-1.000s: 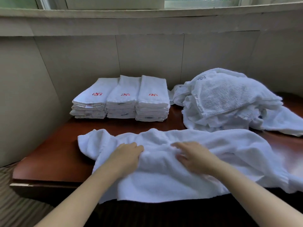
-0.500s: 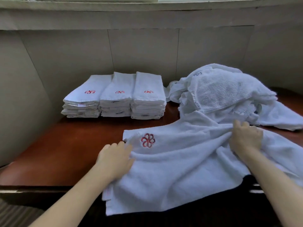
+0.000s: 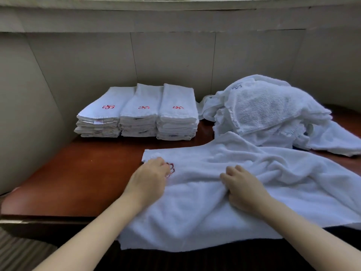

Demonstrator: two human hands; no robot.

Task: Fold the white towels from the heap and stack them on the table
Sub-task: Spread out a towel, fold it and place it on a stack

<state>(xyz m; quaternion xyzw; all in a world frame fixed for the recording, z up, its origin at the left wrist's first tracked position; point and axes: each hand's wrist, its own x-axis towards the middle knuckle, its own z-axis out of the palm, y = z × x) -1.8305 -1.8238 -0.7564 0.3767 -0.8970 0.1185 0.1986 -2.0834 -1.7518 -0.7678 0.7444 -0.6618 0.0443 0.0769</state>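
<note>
Right hand [image 3: 243, 189] back from the far side since half a second ago, now mid white towel [image 3: 244, 202], fingers curled, pinching a ridge of cloth. Left hand [image 3: 149, 179] up at the towel's left corner, fingers bent onto the cloth beside the red emblem [image 3: 172, 170]. Towel spread on the table [image 3: 78, 173], front edge overhanging. Heap [image 3: 267, 112] behind right, three folded stacks [image 3: 138, 114] behind left.

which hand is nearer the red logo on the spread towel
Left. The left hand touches and partly covers the red logo; the right hand rests on the spread towel farther right.
</note>
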